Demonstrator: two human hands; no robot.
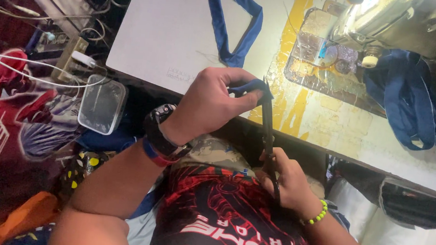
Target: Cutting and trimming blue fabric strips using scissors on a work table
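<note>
The right hand (288, 181) gripped black scissors (268, 138), blades seemingly closing on the blue cloth piece (251, 87) pinched tight in the left hand (210, 105) at the table edge (147, 72), the cut apparently unfinished; a blue strap loop (234, 19) lay beyond.

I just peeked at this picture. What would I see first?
First you'd spot the two hands in the middle: the left hand pinches a small blue fabric piece, and the right hand holds black scissors pointing up at it. Behind them, a blue fabric loop lies on the white table, and a sewing machine sits top right.
</note>
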